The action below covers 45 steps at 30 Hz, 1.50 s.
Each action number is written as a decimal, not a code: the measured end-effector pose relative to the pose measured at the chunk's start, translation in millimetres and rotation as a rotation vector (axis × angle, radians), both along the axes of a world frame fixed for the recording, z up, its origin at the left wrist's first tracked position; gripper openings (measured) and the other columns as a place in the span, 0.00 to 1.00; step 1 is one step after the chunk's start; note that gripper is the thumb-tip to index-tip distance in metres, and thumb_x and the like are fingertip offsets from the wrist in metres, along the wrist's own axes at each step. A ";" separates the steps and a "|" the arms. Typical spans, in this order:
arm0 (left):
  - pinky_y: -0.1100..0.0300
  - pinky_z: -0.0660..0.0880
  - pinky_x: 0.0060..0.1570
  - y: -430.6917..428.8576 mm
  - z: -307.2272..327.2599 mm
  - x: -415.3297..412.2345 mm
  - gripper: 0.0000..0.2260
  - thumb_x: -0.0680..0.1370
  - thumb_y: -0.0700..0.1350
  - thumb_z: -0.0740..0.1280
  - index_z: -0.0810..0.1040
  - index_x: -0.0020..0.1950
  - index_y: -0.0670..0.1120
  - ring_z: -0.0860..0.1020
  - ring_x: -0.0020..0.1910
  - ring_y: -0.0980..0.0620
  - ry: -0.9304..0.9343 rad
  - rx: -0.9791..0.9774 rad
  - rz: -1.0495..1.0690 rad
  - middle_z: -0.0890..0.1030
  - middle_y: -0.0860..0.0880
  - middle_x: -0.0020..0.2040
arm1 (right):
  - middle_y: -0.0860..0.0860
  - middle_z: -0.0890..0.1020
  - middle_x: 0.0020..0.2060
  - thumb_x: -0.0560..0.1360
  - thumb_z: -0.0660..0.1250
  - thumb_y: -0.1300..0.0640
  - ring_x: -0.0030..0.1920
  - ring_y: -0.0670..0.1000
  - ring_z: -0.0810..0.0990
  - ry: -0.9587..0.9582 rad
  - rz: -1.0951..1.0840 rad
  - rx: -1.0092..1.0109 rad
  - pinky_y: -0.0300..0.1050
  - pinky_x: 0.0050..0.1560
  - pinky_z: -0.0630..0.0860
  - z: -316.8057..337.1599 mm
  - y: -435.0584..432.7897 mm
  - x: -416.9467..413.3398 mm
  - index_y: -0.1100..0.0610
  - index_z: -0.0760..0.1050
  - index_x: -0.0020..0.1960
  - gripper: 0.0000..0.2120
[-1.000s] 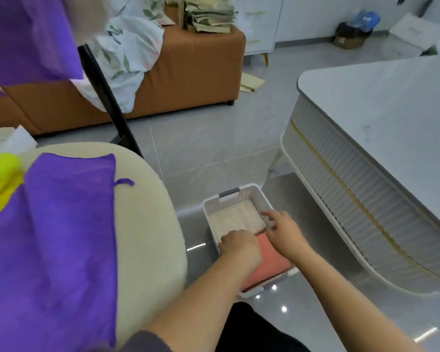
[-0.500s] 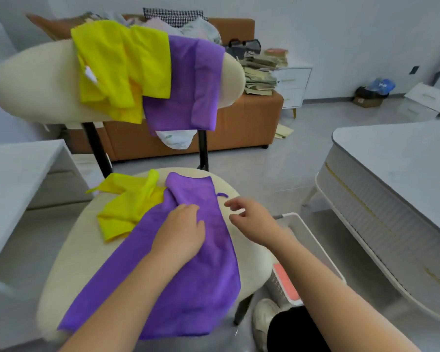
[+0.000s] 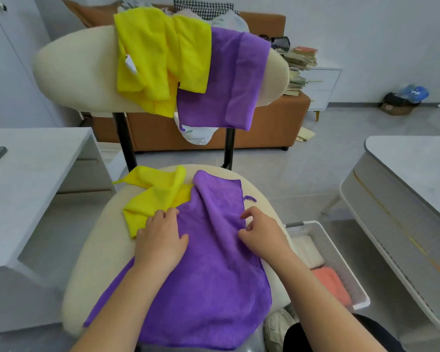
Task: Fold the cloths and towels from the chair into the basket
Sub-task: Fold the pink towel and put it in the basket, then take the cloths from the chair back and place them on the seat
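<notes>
Purple cloth [image 3: 208, 275] covered most of the seat of the cream chair [image 3: 87, 270], spread nearly flat. Its near edge hung over the front of the seat and one long ridge ran up its middle. A pale table [image 3: 417, 189] stood to the right of the chair.

Over the chair's backrest hung a bunch of yellow cloths [image 3: 160, 59]. A second purple cloth [image 3: 229, 80] was draped just beside them on the right, its left edge tucked under theirs.

On the floor between the chair and the table sat the white basket [image 3: 339, 257], with its mesh wall close to the seat's right side.

A crumpled yellow cloth [image 3: 155, 199] lay at the back left of the seat, partly under the purple one.

The left hand [image 3: 160, 242] rested palm down on the left part of the spread purple cloth. Its fingers were nearly straight and close together, with the tips at the border with the yellow cloth.

The right hand [image 3: 262, 235] was at the cloth's right edge. Its forefinger and thumb were curled toward the fabric with a gap between them, and whether they actually gripped it could not be told.

Inside the basket lay a folded cream towel [image 3: 308, 250] toward the far end and a folded coral towel [image 3: 330, 283] nearer. A small purple loop [image 3: 249, 198] stuck out from the spread cloth's far right corner.
</notes>
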<state>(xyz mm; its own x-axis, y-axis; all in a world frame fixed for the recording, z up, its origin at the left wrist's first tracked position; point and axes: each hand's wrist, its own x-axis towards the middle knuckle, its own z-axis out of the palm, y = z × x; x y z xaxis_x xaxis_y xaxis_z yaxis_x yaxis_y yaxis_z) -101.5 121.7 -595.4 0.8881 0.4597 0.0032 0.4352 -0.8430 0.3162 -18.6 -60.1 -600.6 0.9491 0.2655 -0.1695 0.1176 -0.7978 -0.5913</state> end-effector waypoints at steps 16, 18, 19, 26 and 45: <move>0.50 0.76 0.55 16.8 13.3 1.2 0.23 0.73 0.59 0.64 0.79 0.56 0.42 0.80 0.50 0.41 0.078 -1.044 0.313 0.82 0.41 0.52 | 0.50 0.76 0.35 0.74 0.62 0.62 0.32 0.48 0.72 0.250 -0.299 0.527 0.40 0.32 0.66 18.4 -15.0 15.9 0.54 0.74 0.55 0.11; 0.56 0.76 0.50 15.0 13.6 -0.9 0.17 0.78 0.53 0.63 0.79 0.57 0.43 0.81 0.48 0.44 0.154 -1.185 0.288 0.83 0.42 0.50 | 0.51 0.77 0.35 0.74 0.62 0.61 0.32 0.48 0.72 0.336 -0.284 0.551 0.38 0.31 0.66 23.0 -17.3 13.9 0.52 0.74 0.54 0.10; 0.57 0.76 0.47 13.1 14.3 -2.5 0.14 0.78 0.51 0.63 0.80 0.54 0.43 0.81 0.45 0.45 0.173 -1.248 0.272 0.84 0.43 0.47 | 0.51 0.77 0.35 0.75 0.62 0.62 0.31 0.48 0.73 0.360 -0.270 0.573 0.38 0.31 0.66 25.1 -18.6 13.4 0.51 0.75 0.53 0.10; 0.62 0.78 0.28 6.3 23.6 -5.4 0.09 0.77 0.36 0.60 0.78 0.42 0.39 0.81 0.29 0.49 0.030 -1.580 0.188 0.82 0.43 0.34 | 0.51 0.78 0.38 0.77 0.58 0.66 0.37 0.48 0.73 0.368 -0.239 0.773 0.40 0.36 0.69 27.3 -27.7 12.2 0.55 0.79 0.47 0.13; 0.48 0.69 0.56 31.3 -7.6 54.6 0.23 0.76 0.51 0.65 0.65 0.70 0.52 0.69 0.63 0.41 0.038 0.027 0.112 0.71 0.43 0.63 | 0.48 0.78 0.37 0.75 0.59 0.66 0.39 0.45 0.74 0.147 -0.281 0.658 0.36 0.38 0.69 15.5 -15.2 30.8 0.58 0.78 0.43 0.11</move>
<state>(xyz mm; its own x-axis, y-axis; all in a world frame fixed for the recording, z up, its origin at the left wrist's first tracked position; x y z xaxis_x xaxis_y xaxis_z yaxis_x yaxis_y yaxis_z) -46.9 153.1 -603.0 0.8310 0.5561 -0.0153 0.5381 -0.7966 0.2755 12.2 -75.2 -585.1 0.9761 0.1062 -0.1894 -0.1565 -0.2607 -0.9526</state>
